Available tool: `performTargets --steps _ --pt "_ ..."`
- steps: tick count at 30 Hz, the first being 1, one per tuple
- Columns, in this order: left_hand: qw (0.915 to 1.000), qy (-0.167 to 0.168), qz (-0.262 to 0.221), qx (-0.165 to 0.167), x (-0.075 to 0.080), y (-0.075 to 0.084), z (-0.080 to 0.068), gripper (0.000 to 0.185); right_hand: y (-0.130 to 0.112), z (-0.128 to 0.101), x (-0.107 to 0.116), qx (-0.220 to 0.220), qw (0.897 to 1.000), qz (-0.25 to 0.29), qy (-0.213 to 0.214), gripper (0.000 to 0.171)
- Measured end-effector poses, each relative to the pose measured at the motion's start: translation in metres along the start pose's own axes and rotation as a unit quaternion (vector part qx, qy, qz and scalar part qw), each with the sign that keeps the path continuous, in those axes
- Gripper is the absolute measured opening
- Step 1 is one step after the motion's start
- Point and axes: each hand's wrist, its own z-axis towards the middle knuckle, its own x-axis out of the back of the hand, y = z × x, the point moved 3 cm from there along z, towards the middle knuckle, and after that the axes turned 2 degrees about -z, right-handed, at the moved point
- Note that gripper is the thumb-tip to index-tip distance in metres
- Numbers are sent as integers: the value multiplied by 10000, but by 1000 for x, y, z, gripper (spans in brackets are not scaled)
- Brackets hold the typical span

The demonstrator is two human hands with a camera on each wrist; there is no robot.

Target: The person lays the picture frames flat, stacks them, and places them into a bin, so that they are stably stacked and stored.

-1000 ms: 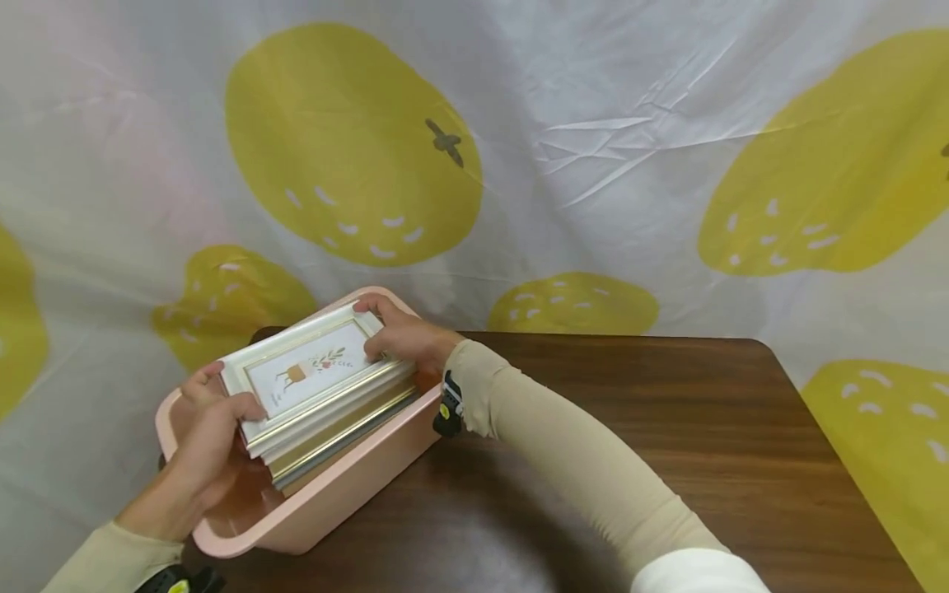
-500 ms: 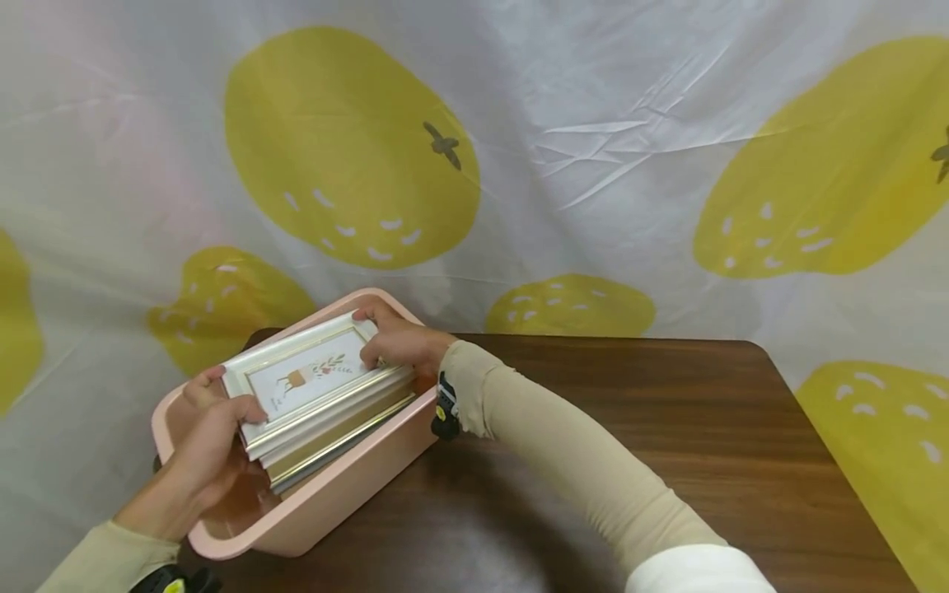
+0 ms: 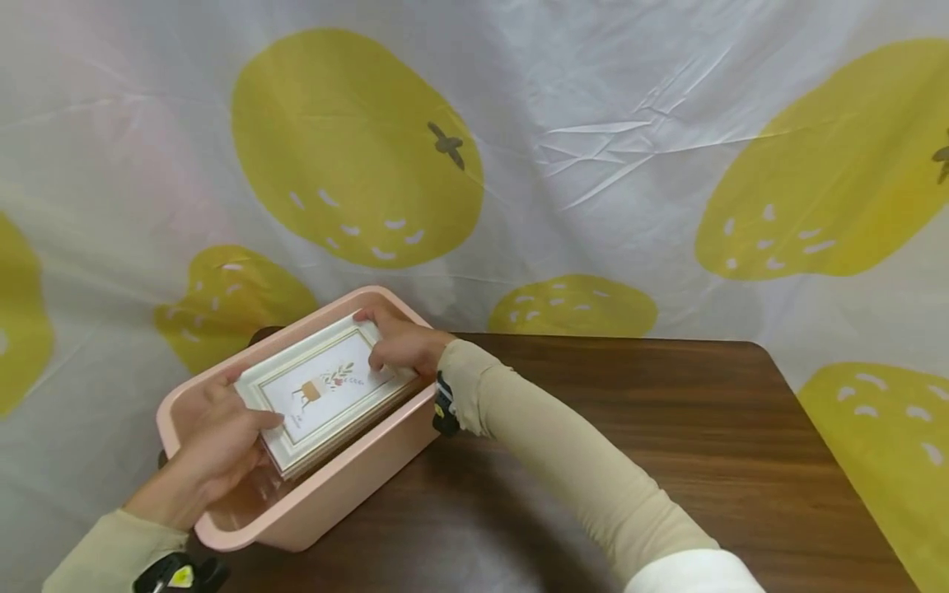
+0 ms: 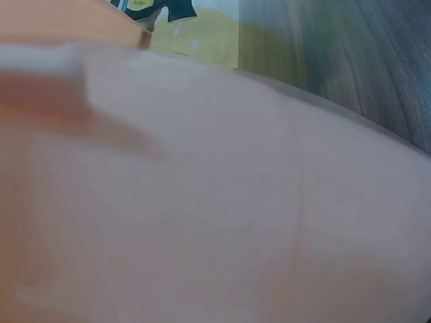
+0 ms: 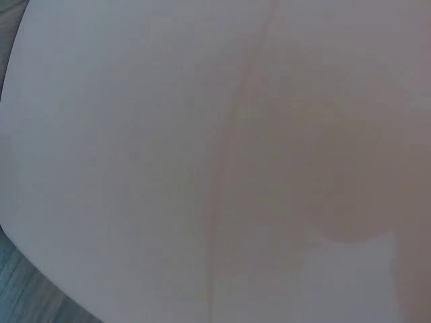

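Note:
A white picture frame with a thin gold inner border and a print of a brown animal and leaves lies face up inside a pink plastic bin. My left hand grips its left end, thumb on the front edge. At the far right end my right hand holds the frame's corner, thumb over the front. Layered edges of other frames show just below it, mostly hidden. Skin fills nearly all of both wrist views, so neither shows the fingers or the frame.
Under the bin is a dark brown wooden table, which extends to the right. Behind it hangs a white cloth printed with large yellow fruit. The bin's raised rim surrounds both hands.
The white picture frame has gone down deeper into the bin and its left end has shifted slightly right. The stacked frames' edges beneath are now mostly covered. Both hands keep hold.

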Motion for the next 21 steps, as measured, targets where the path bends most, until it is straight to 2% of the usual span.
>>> performTargets --steps 4,12,14,21 --pt "9998 -36 174 -52 0 1 0 99 1 1 1 75 9999 57 47 87" --pt "9990 -224 360 -129 0 4 -1 95 3 2 0 -86 9990 346 -262 89" --pt "9987 -213 447 -133 0 5 -1 95 2 1 0 -116 9991 323 -234 88" --pt "9997 12 235 43 2 6 -3 96 -3 -2 0 -103 9996 242 -121 81"
